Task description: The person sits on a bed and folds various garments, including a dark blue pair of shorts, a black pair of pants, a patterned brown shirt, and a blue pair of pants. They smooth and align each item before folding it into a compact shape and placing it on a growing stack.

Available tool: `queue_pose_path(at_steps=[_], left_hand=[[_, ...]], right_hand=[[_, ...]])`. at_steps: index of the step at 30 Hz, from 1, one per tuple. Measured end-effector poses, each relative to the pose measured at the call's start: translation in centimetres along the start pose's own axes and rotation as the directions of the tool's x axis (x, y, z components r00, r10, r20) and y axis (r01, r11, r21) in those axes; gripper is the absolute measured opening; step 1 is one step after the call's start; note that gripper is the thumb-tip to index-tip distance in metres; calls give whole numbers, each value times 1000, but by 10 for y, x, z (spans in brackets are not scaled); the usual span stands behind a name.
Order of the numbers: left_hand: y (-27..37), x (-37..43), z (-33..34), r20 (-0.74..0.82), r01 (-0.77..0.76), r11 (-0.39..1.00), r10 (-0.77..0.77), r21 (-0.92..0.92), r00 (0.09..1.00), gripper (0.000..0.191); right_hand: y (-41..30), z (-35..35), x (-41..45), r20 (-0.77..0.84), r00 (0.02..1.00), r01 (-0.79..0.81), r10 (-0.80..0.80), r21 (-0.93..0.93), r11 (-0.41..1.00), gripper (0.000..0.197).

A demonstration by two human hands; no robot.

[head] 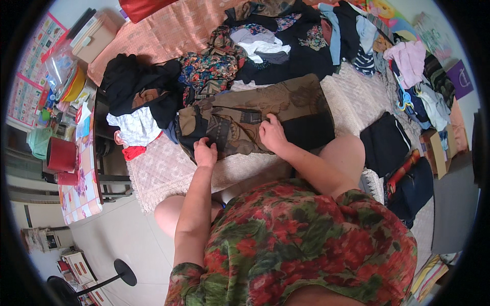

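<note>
A brown patterned garment [245, 118] with black sections lies spread across the bed in front of me, partly folded over itself and creased in the middle. My left hand [206, 153] touches its near left part, over a black section; whether the fingertips pinch the cloth is not clear. My right hand [272, 134] rests on the middle of the same garment with fingers apart. Just beyond its left end lie a black garment [141, 84] and a multicoloured floral garment [210, 69]. A white checked cloth [136, 124] sits below the black one.
A quilted cream bedspread [164, 172] covers the bed. Mixed clothes [291, 49] are heaped at the back, more with hangers [405, 97] at right. Folded black clothing [384, 143] lies by my right knee. At left stands a table [82, 191] with a red container [62, 153].
</note>
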State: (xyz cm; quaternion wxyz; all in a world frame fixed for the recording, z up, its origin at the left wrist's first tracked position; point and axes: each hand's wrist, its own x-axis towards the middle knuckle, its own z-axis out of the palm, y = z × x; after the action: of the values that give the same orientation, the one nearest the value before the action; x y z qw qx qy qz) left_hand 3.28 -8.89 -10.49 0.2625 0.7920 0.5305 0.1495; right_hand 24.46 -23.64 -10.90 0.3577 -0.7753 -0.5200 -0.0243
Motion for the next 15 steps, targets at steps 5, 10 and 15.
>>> queue_pose_path(at_steps=[5,10,15], left_hand=[[-3,9,7,-104,-42,997,50,72,993,40],[-5,17,5,83,9,987,-22,159,996,42],[-6,16,-6,129,60,977,-88,206,988,39]], right_hand=[[-41,-35,-4,305,835,495,-458,-51,867,31],[-35,5,-19,258,888,422,-382,-122,899,15],[-16,15,-20,34,996,82,-83,45,996,11]])
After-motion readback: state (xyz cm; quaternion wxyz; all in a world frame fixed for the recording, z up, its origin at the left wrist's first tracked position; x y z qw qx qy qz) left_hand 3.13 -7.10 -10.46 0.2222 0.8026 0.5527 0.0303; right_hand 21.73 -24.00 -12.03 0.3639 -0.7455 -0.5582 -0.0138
